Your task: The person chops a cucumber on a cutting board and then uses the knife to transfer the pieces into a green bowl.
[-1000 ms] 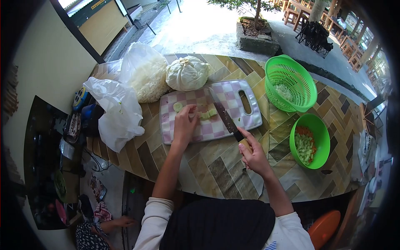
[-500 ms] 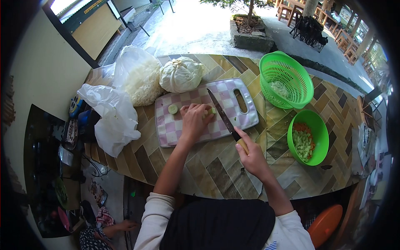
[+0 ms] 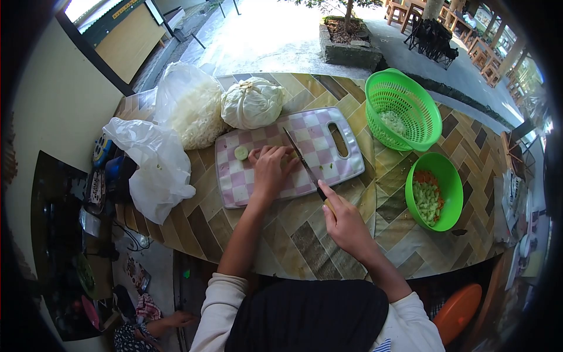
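Observation:
My right hand [image 3: 345,222] grips the handle of a knife [image 3: 301,155], its blade angled up and left over the checked cutting board [image 3: 231,185]. On the board my left hand [image 3: 271,170] presses down with bent fingers, close to the blade. A small piece of green vegetable shows at its fingertips, mostly hidden by them. Left of that hand lies a pale green cut piece [image 3: 241,153]. The green bowl [image 3: 454,199] at the right holds chopped green pieces [image 3: 427,201] and orange shreds.
A cabbage [image 3: 252,103] sits behind the board. Left of it are a bag of white shreds [image 3: 196,120] and a white plastic bag [image 3: 153,173]. A green colander [image 3: 419,105] with pale pieces stands at the back right. Another person's hand [image 3: 179,319] shows at the lower left.
The knife and my right hand have moved left, bringing the blade closer to my left hand. Less of the green vegetable shows at my left fingertips. The view has shifted slightly.

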### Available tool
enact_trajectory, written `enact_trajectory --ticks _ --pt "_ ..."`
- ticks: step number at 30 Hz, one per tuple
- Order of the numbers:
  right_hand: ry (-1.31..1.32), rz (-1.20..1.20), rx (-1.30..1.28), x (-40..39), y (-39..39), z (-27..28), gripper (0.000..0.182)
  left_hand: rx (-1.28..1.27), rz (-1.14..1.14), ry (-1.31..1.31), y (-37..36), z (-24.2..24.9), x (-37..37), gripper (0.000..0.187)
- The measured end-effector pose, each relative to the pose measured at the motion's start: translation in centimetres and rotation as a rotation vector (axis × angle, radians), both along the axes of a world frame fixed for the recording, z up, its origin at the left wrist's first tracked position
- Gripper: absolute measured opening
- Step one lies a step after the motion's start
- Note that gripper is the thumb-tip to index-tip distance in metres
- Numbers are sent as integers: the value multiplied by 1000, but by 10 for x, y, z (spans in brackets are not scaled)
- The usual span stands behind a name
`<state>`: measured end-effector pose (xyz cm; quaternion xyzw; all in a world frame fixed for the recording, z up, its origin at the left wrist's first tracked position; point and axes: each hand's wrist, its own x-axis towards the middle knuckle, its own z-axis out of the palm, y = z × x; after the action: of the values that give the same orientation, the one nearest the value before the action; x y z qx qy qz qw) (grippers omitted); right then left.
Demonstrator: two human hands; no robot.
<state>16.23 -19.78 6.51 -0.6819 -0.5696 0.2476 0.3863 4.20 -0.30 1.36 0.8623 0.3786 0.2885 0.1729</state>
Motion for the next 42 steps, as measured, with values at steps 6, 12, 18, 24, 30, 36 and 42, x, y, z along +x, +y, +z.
enact_trajectory --ticks 6,12,18,24,30,36,42 --pt "-95 -19 -116 -8 0 6 56 1 0 18 -2 4 1 28" --pt "-141 -17 -106 -13 2 3 58 -4 -6 10 -1 0 0 28" --pt "-164 -18 -120 -15 4 6 60 -5 -4 7 -2 0 1 28" --pt "-194 -2 -153 -16 4 11 63 6 -4 13 0 -3 1 27" --pt "-169 17 -157 -11 9 1 66 10 -2 10 0 -2 1 27" --pt "-179 5 -158 -12 17 -18 63 13 8 9 -1 -2 1 25" --pt "-29 8 -80 3 9 -18 58 36 31 27 0 -5 -2 23"
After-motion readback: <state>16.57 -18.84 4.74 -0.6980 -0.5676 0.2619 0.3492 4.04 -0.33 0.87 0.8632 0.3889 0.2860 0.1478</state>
